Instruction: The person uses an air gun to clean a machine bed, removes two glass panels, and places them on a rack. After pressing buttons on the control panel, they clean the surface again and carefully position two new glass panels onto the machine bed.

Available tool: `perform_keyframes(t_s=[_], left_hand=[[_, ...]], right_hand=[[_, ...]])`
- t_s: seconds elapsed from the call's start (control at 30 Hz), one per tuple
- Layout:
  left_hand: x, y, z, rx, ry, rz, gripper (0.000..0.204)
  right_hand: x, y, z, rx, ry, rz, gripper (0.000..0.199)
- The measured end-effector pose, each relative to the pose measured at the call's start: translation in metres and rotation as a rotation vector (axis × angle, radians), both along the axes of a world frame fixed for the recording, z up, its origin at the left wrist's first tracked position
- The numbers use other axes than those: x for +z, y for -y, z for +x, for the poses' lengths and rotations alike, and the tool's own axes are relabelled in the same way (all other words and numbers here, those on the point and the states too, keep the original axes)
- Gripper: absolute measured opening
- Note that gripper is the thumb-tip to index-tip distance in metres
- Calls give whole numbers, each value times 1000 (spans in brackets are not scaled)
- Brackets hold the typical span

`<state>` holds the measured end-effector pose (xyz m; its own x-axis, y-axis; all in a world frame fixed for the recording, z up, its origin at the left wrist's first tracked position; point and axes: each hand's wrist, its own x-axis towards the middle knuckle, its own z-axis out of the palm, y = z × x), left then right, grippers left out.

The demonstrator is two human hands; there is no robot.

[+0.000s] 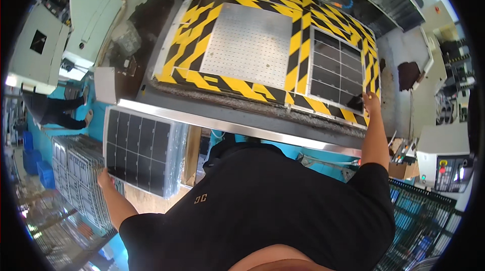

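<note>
Nearest the camera is the wearer's black shirt point(283, 190), with both bare forearms reaching out from its sleeves. The right hand point(373, 103) is at the near right corner of a dark gridded panel point(337, 71), which lies in the right-hand bay of a bed bordered with yellow-and-black striped tape point(237, 83). The fingers meet the panel's edge there; whether they pinch it or merely press against it cannot be told. The left hand point(106, 180) is at the near left corner of a similar top panel point(137, 150), on a stack beside the bed, outside the metal rail point(242, 128). Its fingers are at the rim, but their closure is likewise not determinable. The left-hand bay shows a bare perforated plate point(247, 43). Further left stand stacked framed sheets point(78, 180); a co-worker's dark-trousered legs point(60, 112) appear beyond. In this inspector's judgement, sound handling calls for contact at edges and corners only, keeping fingertips off the dark faces. With the hands so far apart, attention should settle on one panel at a time; a corner should be freed gently and both sides supported before any lift, lest the sheet flex or scrape the bay's border.
</note>
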<state>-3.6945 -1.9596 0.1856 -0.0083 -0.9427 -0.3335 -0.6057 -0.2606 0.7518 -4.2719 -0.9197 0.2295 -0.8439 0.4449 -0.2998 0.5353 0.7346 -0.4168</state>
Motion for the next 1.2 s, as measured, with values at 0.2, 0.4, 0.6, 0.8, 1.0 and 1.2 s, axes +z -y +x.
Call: perform_keyframes(t_s=[0.2,0.4,0.6,0.8,1.0,1.2], left_hand=[[34,54,74,-370,493,-254,24],[2,-1,17,-92,73,128,32],[41,-19,14,31,-112,186,22],[43,-25,22,138,-962,-2,13],[175,40,-34,63,-842,-20,40],[229,-4,-281,-321,-894,-12,34]], right_hand=[[-26,104,-10,414,-229,217,47],[3,265,15,703,-264,-257,36],[56,428,53,999,-269,-198,32],[79,510,96,1330,-313,-434,32],[88,551,129,1393,-11,-772,53],[105,534,119,1125,422,-1319,60]])
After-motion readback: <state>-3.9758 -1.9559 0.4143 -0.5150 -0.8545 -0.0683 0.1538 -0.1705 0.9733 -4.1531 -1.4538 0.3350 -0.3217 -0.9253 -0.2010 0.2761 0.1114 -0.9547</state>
